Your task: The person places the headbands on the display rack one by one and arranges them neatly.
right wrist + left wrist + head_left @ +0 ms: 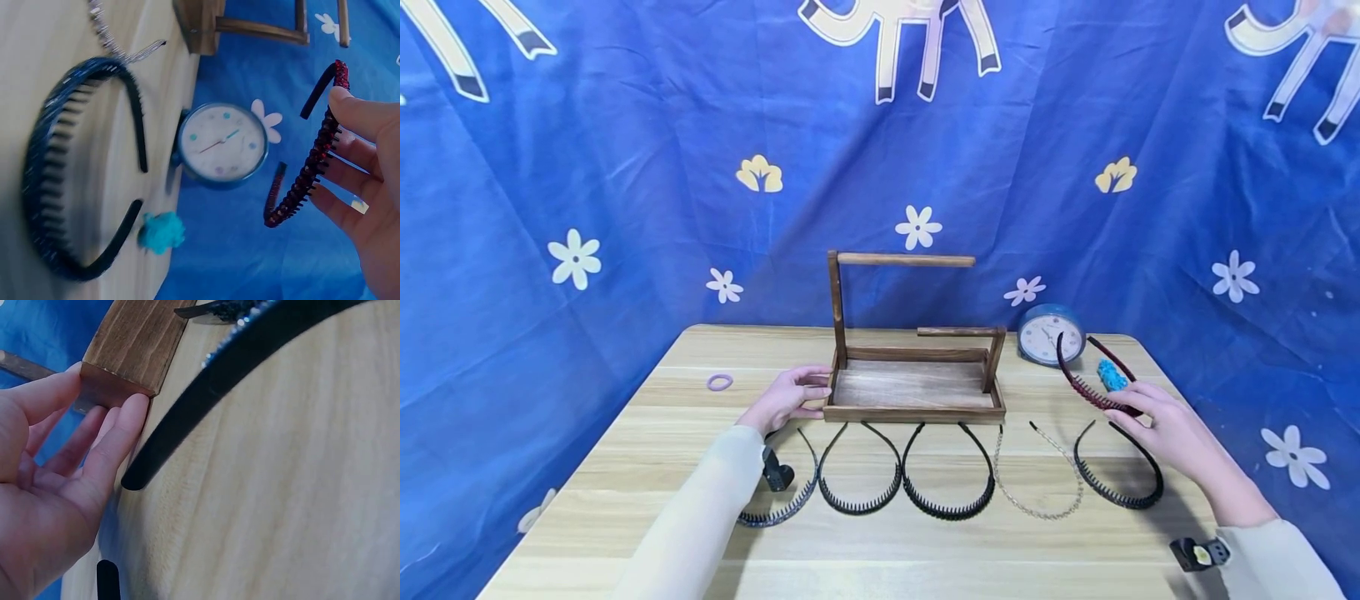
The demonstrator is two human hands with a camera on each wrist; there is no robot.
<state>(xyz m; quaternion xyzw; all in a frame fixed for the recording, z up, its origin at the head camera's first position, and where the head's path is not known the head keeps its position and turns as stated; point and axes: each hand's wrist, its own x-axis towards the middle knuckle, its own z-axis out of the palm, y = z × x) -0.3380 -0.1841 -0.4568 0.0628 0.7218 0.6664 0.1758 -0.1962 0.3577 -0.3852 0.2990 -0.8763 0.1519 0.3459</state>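
My right hand (1161, 421) pinches a dark red toothed headband (312, 159) between thumb and fingers, raised above the table with its open ends pointing away. My left hand (790, 393) touches the left end of a brown wooden stand (917, 414), its straight fingers against the tray's side in the left wrist view. The stand has a high bar and a lower bar over a shallow tray. In front of it lie several headbands in a row: a bluish one (778, 514) partly behind the left wrist, black ones (861, 507), a thin beaded one (1045, 515) and a dark toothed one (1120, 498).
A blue round clock (1051, 335) stands at the back right, with a turquoise scrunchie (1111, 375) close by. A lilac ring-shaped band (719, 382) lies at the back left. Blue patterned cloth (820, 208) hangs right behind the table and along both sides.
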